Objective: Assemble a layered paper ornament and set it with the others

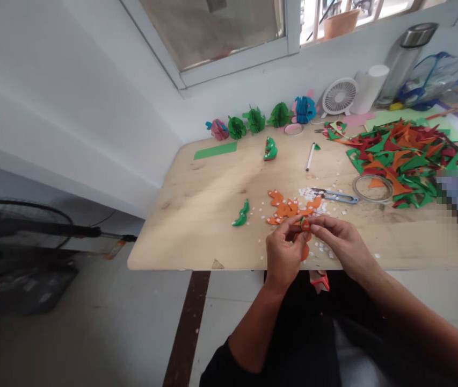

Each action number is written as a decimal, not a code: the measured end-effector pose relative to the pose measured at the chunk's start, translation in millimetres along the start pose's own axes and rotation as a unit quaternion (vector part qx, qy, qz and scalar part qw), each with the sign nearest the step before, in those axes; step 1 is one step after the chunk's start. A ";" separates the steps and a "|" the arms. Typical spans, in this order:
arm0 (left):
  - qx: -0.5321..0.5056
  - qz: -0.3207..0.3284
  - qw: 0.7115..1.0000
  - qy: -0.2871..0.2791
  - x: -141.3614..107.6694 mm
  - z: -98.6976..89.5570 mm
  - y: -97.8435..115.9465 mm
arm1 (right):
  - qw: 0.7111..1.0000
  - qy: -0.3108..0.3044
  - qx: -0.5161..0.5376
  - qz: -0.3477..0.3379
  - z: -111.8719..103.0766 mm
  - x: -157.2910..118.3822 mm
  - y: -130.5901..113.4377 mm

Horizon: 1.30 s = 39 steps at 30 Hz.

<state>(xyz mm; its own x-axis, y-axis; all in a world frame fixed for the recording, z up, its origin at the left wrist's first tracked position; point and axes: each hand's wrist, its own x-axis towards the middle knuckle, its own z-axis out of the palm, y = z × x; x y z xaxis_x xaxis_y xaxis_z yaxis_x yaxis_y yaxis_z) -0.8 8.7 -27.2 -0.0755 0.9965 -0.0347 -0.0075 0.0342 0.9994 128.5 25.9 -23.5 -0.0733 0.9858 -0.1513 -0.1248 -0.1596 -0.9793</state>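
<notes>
A person's two bare hands meet above the near part of a pale wooden table [196,215]. Between their fingertips is a small orange paper piece [305,226] with a touch of green at its top. The left hand [285,250] pinches it from the left, thumb and fingers brought together; the right hand [341,236] has its thumb and forefinger closed on the right side. The paper sits right at the tips, mostly covered by them. More orange paper [305,251] shows just below, beside the left hand; whether it joins the held piece cannot be told.

The hands are close to the table's front edge, with the forearms crossing over it. Just beyond the fingers lie orange cut-outs [287,208], with white paper bits [325,251] scattered around and blue-handled snips [338,196] behind. Farther right are a roll of tape [372,188] and a large heap of red, orange and green scraps [409,153], crowding that side. To the left, past a curved green piece [241,213], a broad stretch of wood runs to the rounded corner. Paper figures [256,120] line the back edge by the wall.
</notes>
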 end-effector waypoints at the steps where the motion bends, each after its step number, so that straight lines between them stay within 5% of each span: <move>1: -0.002 -0.002 1.000 -0.003 0.5 0.0 0.2 | 1.000 -0.008 0.007 0.005 0.0 0.3 -0.3; 17: 0.001 -0.006 0.999 -0.053 1.4 3.4 1.9 | 0.999 0.015 0.024 0.037 -1.3 4.5 -5.8; 23: 0.019 -0.006 0.998 -0.059 2.1 2.3 3.1 | 0.999 0.000 -0.020 0.033 -4.1 11.5 -1.6; 26: -0.002 -0.040 0.999 -0.037 4.4 1.6 1.9 | 0.994 0.022 -0.108 -0.023 -9.7 9.8 -3.2; 29: -0.017 -0.070 0.997 -0.015 6.8 1.0 -0.5 | 0.930 0.113 -0.283 -0.204 -14.5 0.4 -10.4; 31: -0.019 -0.073 0.997 -0.014 7.0 1.3 -0.8 | 0.869 0.073 -0.368 -0.323 -14.9 -6.4 -14.9; 34: -0.012 -0.062 0.998 -0.027 4.5 2.2 2.9 | 0.787 0.043 -0.460 -0.409 -12.0 -10.7 -16.0; 36: 0.008 -0.046 0.998 -0.035 1.9 2.3 7.4 | 0.762 0.047 -0.489 -0.422 -10.2 -9.6 -13.6; 39: 0.067 -0.007 0.997 -0.033 -1.1 0.7 13.9 | 0.774 0.044 -0.473 -0.418 -9.7 -6.5 -10.1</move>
<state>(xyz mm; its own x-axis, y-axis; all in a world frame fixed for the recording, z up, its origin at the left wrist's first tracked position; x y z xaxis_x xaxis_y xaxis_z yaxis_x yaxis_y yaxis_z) -0.1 8.1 -13.3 -0.0108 0.9985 -0.0531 0.1258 0.0540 0.9906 139.8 21.6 -14.0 -0.2853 0.7303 0.6207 0.6918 0.6052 -0.3940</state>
